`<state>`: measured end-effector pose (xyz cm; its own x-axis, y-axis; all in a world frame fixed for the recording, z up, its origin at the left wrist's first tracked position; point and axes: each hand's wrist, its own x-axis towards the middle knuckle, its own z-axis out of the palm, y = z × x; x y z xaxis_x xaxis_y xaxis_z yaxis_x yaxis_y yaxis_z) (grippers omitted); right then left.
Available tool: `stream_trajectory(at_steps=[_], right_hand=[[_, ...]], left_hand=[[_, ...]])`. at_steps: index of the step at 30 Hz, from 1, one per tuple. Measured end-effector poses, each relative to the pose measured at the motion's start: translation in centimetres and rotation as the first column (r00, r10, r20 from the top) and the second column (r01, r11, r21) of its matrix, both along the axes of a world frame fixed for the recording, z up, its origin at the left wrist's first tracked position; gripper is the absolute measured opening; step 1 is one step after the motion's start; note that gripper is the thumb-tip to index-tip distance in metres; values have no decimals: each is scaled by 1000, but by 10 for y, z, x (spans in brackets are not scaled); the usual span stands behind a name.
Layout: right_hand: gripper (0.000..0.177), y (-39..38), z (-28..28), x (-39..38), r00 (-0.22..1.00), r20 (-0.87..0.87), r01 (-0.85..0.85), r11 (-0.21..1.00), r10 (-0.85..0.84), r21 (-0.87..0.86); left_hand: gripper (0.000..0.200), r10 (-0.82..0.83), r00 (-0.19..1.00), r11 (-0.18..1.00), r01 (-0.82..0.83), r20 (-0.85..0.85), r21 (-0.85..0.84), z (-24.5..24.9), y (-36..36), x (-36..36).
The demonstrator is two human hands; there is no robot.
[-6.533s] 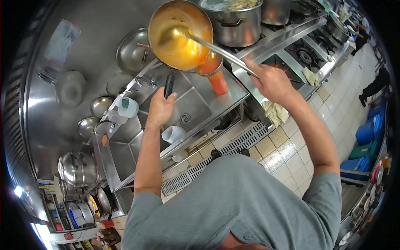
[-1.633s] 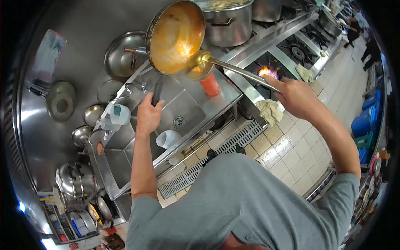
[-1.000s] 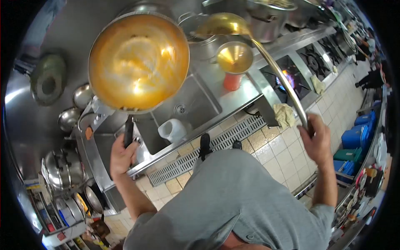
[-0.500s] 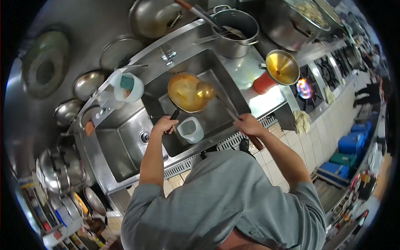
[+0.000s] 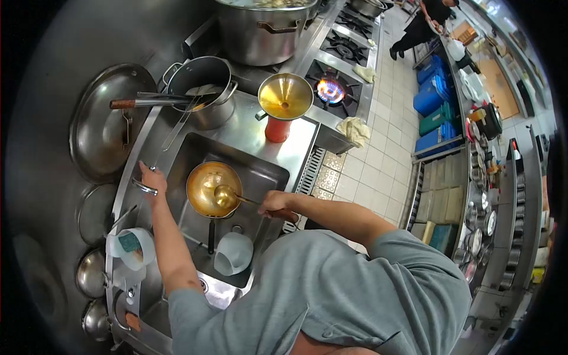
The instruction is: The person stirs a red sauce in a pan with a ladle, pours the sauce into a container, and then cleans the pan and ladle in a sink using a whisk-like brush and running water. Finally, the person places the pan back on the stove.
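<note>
My left hand (image 5: 154, 179) is at the faucet (image 5: 144, 188) on the sink's back ledge, its fingers closed around the handle. My right hand (image 5: 276, 204) grips the wooden handle of a ladle (image 5: 226, 196). The ladle's bowl is over the right side of a frying pan (image 5: 204, 177), which rests in the sink (image 5: 260, 165) with its black handle pointing toward me. The pan's inside looks golden and wet. Near the pan handle, a cut-open white plastic jug (image 5: 234, 253) sits in the sink. Another white container (image 5: 131, 248) holds a green scouring pad (image 5: 128, 242).
A funnel-shaped strainer (image 5: 286, 94) rests on a red container (image 5: 277, 129) on the counter. Beyond it a burner (image 5: 329, 91) is lit. A deep pot (image 5: 213, 115) with utensils stands behind the sink, near a large stockpot (image 5: 260, 38). Another person (image 5: 427, 26) stands far off.
My left hand has let go of the pan handle and moved to the faucet. The pan now rests in the sink, its orange-brown liquid mostly gone. The view has turned right.
</note>
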<state>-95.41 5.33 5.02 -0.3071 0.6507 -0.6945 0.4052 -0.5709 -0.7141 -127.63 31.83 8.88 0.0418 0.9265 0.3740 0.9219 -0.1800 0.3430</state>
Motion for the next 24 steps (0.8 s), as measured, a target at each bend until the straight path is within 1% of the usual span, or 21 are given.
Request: stream_trajectory(at_steps=[1, 2, 3, 4, 5, 6, 7, 8, 9, 10, 11, 12, 13, 15, 16, 18, 19, 20, 21, 22, 24], right_hand=[[29, -1, 8, -3, 1000, -3, 5, 1000, -5, -2], [28, -2, 18, -4, 996, -24, 89, 993, -91, -81], [28, -3, 22, -3, 983, -41, 169, 972, -178, -161], [28, -3, 18, -2, 982, -46, 172, 971, -182, -166], [27, -5, 10, 1, 979, -59, 185, 971, -196, -152], [27, -5, 9, 1, 978, -75, 185, 972, -197, -142], [26, -7, 7, 0, 963, -50, 252, 952, -264, -174], [26, -7, 14, -5, 950, -32, 296, 931, -310, -211], [22, -5, 18, -8, 918, -84, 341, 881, -387, -330], [19, -4, 22, -9, 881, -110, 369, 815, -460, -448], [16, -2, 40, -15, 867, -135, 373, 803, -480, -464], [14, 2, 54, -20, 843, -156, 391, 786, -514, -479], [13, 1, 51, -21, 836, -219, 340, 788, -503, -513], [16, 2, 47, -25, 820, -291, 280, 790, -492, -546], [16, 2, 44, -28, 823, -289, 279, 792, -489, -544], [15, 4, 38, -30, 794, -334, 237, 766, -507, -598], [15, 4, 34, -31, 734, -383, 228, 735, -560, -638], [15, 2, 33, -30, 727, -384, 243, 736, -569, -632], [15, 2, 33, -31, 754, -368, 235, 747, -544, -622], [15, 1, 32, -31, 783, -352, 218, 757, -512, -616], [16, -2, 41, -27, 780, -364, 199, 753, -509, -627]], left_hand=[[51, -5, 978, 951, -61, -210, -302, 8, 13, 4], [45, -69, 914, 813, -181, -401, -554, 11, 20, 3], [31, 31, 911, 958, -145, -411, -249, -15, 13, 3], [31, 26, 909, 957, -143, -417, -252, -37, 9, -1], [32, 68, 971, 995, -81, -230, -49, -46, -5, 4], [32, 77, 996, 984, -71, -35, 162, -56, -21, 5], [36, -87, 994, 935, 106, 70, -338, -73, -23, 3], [41, -140, 960, 630, 275, 242, -726, -85, -25, -7], [48, 399, 822, 260, 324, 407, -909, -51, -61, 0], [43, 481, 710, 395, 347, 514, -850, -79, -78, -9], [39, 516, 601, 575, 286, 611, -767, -104, -86, -16], [36, 498, 502, 729, 201, 707, -655, -117, -91, -26], [36, 527, 497, 726, 158, 689, -669, -107, -105, -36], [35, 606, 308, 727, 159, 733, -668, -75, -121, -40], [35, 606, 303, 729, 158, 735, -666, -72, -131, -44], [35, 551, 244, 796, 135, 798, -590, -68, -152, -47], [35, 536, 248, 800, 154, 807, -579, -61, -158, -44], [36, 514, 202, 828, 137, 834, -544, -49, -168, -43], [38, 492, 153, 853, 111, 857, -510, -34, -173, -40], [38, 490, 153, 855, 110, 858, -507, -21, -171, -34], [43, 398, 82, 909, 98, 914, -404, 15, -172, -21]])
